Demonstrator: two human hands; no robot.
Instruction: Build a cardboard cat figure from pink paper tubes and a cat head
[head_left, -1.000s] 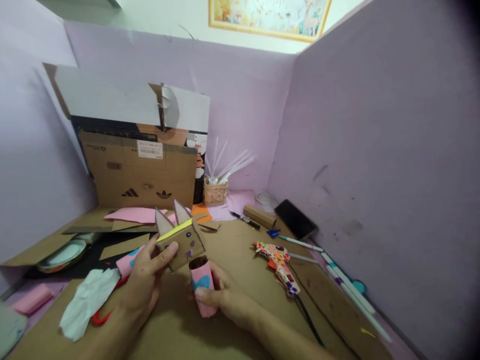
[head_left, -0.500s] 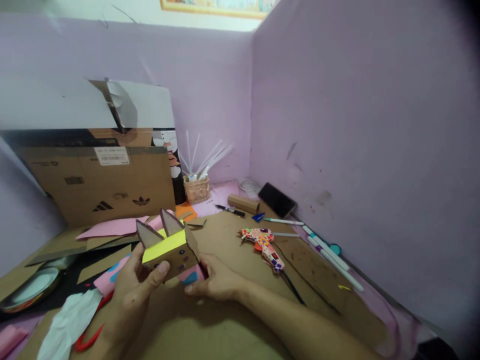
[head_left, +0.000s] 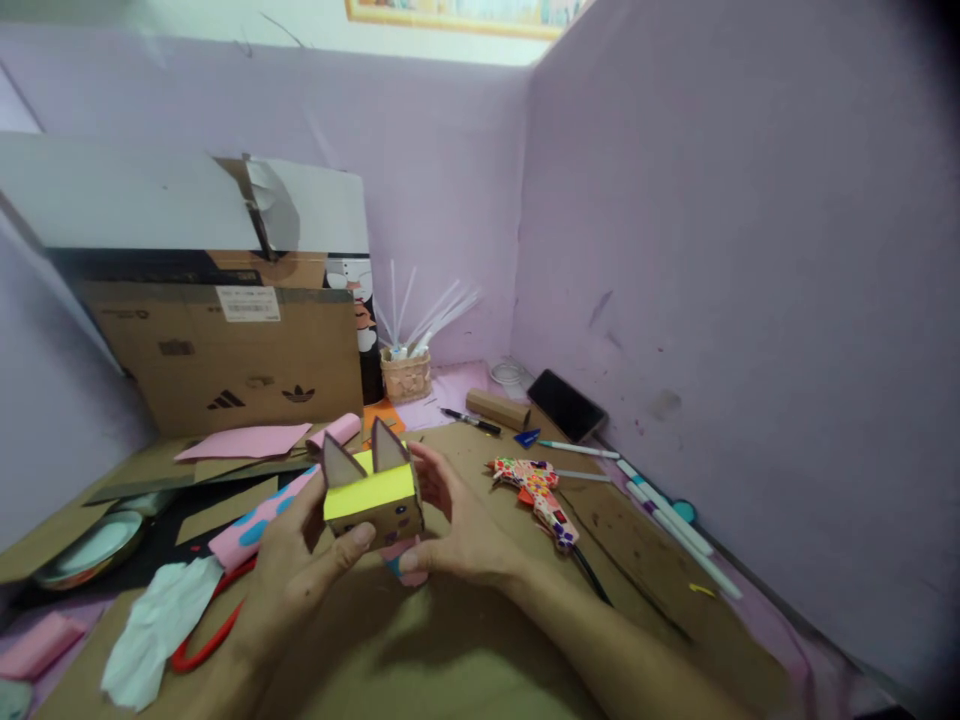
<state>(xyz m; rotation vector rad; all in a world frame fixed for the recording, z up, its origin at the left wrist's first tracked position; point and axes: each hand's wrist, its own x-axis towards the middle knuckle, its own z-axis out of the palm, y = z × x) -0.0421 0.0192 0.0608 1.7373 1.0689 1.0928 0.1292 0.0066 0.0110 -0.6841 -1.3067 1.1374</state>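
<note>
A small cardboard box shaped like a cat's head (head_left: 373, 497) is held up in front of me, with two pointed ears, a yellow top and a face drawn on its front. My left hand (head_left: 311, 570) grips its left side, thumb on the front. Beneath the head shows a pink piece with blue spots (head_left: 412, 576); whether the two are joined is hidden. My right hand (head_left: 472, 535) has its thumb on that pink piece and its fingers up behind the head's right side. Left of my left hand lies a pink roll with blue spots (head_left: 259, 520).
On the right lie a floral glue gun (head_left: 536, 490) with its cord, several markers (head_left: 671, 515) and a phone (head_left: 566, 404). Red-handled scissors (head_left: 210, 645) and white tissue (head_left: 161, 625) are at left. A large cardboard box (head_left: 247, 360) and a basket of glue sticks (head_left: 406, 375) stand behind.
The view has turned slightly left, so things appear further right. My right fingers have risen from below to the right side of the cat's head. My left hand keeps its grip.
</note>
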